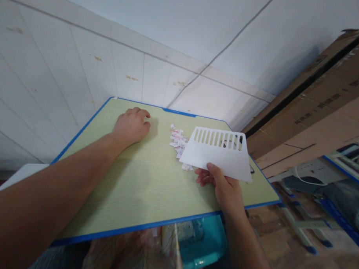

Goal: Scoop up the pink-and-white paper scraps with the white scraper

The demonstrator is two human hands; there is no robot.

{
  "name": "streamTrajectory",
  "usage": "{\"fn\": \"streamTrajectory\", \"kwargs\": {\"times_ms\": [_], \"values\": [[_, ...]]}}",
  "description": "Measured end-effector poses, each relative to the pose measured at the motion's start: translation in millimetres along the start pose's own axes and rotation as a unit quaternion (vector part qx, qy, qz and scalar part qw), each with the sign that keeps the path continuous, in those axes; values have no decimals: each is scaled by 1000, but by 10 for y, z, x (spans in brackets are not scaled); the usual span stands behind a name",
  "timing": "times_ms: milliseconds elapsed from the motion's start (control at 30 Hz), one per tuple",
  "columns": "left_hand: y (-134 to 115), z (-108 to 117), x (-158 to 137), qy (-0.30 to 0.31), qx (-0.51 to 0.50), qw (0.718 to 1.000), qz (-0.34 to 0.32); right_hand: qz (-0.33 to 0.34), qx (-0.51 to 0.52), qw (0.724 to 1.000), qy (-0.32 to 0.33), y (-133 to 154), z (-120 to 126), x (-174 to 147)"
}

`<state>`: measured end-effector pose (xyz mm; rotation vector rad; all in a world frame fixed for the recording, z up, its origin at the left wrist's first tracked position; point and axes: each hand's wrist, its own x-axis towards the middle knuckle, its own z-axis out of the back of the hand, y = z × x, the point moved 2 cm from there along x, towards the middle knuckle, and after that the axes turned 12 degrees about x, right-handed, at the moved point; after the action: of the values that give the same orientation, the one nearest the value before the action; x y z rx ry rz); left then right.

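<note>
My right hand (227,187) grips a white slotted plate (217,158) by its lower edge, thumb on top. The plate is flat and wider at the bottom, with a row of long slots along its far edge. It is held over the right side of the desk (134,191). Just left of it, and partly under its corner, lies a small heap of torn paper scraps (178,144), white with pink marks. My left hand (133,124) rests near the desk's far left part. Its fingers are bent, thumb and forefinger apart, with nothing seen between them.
A white wall with a grey cable (223,50) runs behind the desk. Large cardboard boxes (314,102) stand at the right. Below the front edge is a teal bin (203,243). A dark-edged object (251,169) shows partly behind the plate. Another desk is at far right.
</note>
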<state>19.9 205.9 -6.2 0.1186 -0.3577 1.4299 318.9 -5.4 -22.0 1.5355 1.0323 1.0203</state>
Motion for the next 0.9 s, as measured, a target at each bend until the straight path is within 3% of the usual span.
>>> {"fn": "streamTrajectory", "kwargs": {"times_ms": [133,600,900], "values": [[17,-16,7,-4,6,1000,-3,4,-42,999,-1,8,19,-28],[8,-15,16,1,10,1000,1,-17,-44,998,-30,107,19,-65],[6,-22,26,4,13,1000,2,-40,13,999,25,-73,147,84]]}}
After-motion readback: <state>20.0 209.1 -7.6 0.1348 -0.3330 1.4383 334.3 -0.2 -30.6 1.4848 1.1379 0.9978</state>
